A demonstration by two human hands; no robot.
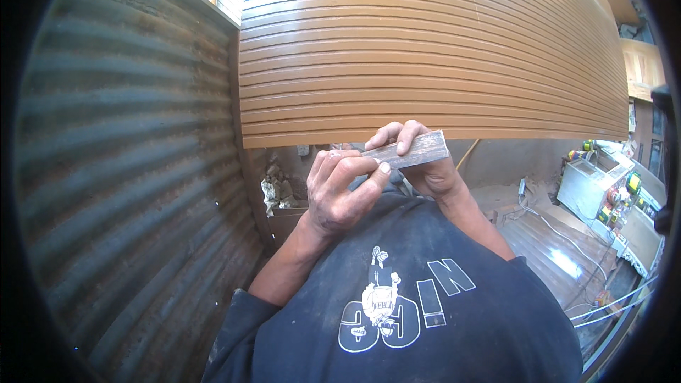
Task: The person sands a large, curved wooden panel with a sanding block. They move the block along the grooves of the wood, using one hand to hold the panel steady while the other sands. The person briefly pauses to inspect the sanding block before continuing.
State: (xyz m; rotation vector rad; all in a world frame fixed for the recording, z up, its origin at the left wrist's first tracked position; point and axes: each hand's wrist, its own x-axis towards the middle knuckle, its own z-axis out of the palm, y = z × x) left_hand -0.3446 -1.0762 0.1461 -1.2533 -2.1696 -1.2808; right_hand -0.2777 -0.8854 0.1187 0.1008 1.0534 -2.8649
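Observation:
A flat, rectangular block (418,150) with a worn, streaked grey-brown face is held up in front of my chest. My left hand (340,188) pinches its left end, thumb and bent fingers closed around it. From the right, my right hand (429,170) grips the same block, with fingertips over its upper edge and the palm behind it. Just beyond both hands lies the near edge of a large orange-brown panel (425,64) with many parallel grooves. My fingers cover part of the block's left end, and its underside is hidden.
A corrugated metal sheet (135,170) stands close on the left. Pale rubble (280,195) lies below the panel's near left corner. At right, a light-coloured cabinet (589,188) has tools and small items about it. A white cable (560,234) runs across a brown sheet (546,248).

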